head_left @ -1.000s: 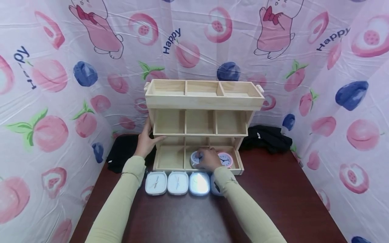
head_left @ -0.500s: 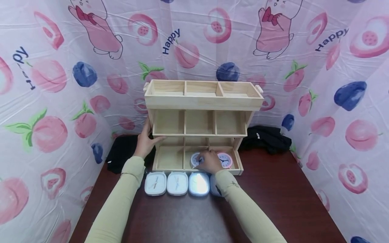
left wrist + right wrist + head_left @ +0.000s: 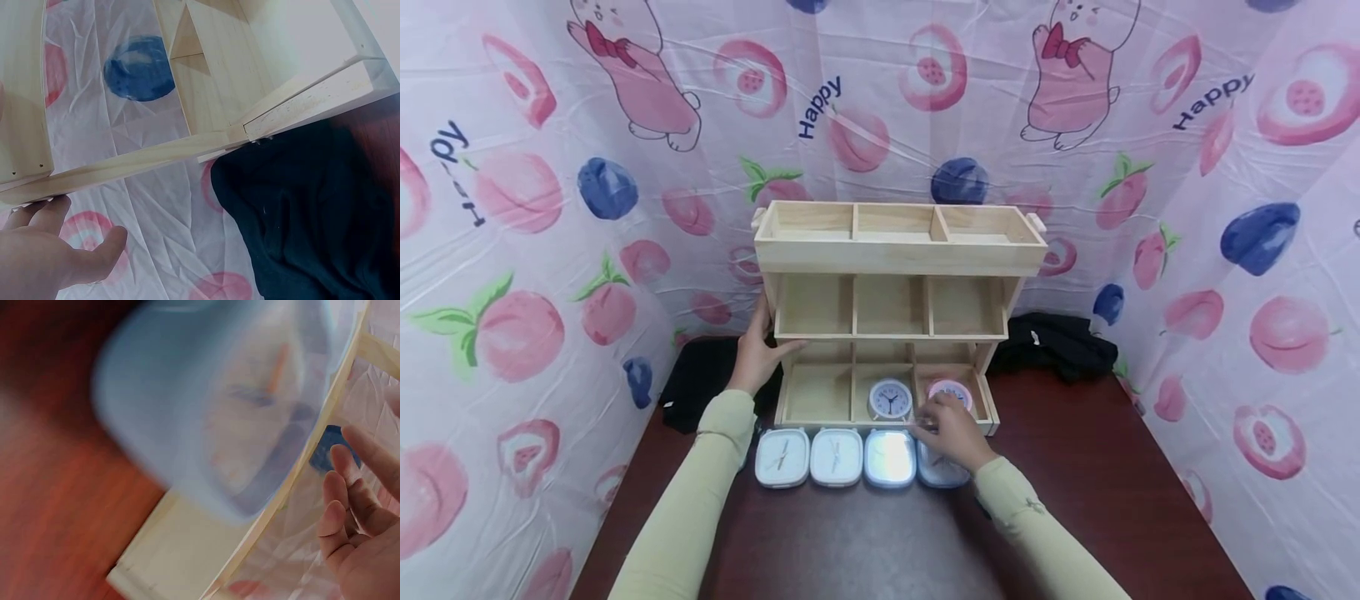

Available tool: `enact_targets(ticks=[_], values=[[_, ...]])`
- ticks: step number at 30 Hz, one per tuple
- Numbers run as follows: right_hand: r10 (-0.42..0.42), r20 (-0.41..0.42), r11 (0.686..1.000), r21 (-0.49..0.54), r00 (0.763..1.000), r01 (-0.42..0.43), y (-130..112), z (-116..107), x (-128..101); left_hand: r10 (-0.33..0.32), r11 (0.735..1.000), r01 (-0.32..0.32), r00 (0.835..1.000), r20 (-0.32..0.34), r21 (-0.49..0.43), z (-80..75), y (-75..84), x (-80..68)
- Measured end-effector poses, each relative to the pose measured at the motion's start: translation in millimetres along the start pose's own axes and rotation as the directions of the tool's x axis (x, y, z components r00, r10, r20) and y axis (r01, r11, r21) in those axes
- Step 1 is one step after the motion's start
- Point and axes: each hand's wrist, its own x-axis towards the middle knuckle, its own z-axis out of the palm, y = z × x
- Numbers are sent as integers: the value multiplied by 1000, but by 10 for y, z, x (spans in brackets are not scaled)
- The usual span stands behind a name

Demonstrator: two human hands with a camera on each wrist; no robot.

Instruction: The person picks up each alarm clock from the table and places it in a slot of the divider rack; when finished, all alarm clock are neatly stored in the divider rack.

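Right hand (image 3: 951, 432) grip loose, fingers apart, empty, at five o'clock from the round white-faced alarm clock (image 3: 891, 400); left hand (image 3: 758, 354) flat, steadying the three-tier pale wooden shelf (image 3: 895, 260) — close squarely on the next clock

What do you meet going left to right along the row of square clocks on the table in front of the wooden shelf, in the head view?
White square clock → second white square clock → pale blue square clock → fourth square clock, partly covered by the right hand.

four square clocks (image 3: 835, 457) are lined up on the bench (image 3: 865, 542); two round clocks (image 3: 891, 399) are seen in one shelf (image 3: 891, 250); two dark cloths (image 3: 1060, 343) are counted.
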Motion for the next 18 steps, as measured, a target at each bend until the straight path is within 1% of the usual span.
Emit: enact_targets(ticks=[5,11,14,18], values=[[-28,33,998,-58,999,30,122,-91,-294,-2,1000,2,1000,-2,1,8,-14,-10],[-52,73,988,-140,996,62,225,-167,-504,-4,1000,4,1000,1,18,-6,8,7],[-35,103,989,-140,994,49,255,-176,-570,-13,1000,13,1000,5,23,-10,17,5],[9,131,994,-113,991,6,283,-146,-640,-16,999,15,1000,8,32,-2,14,-11]])
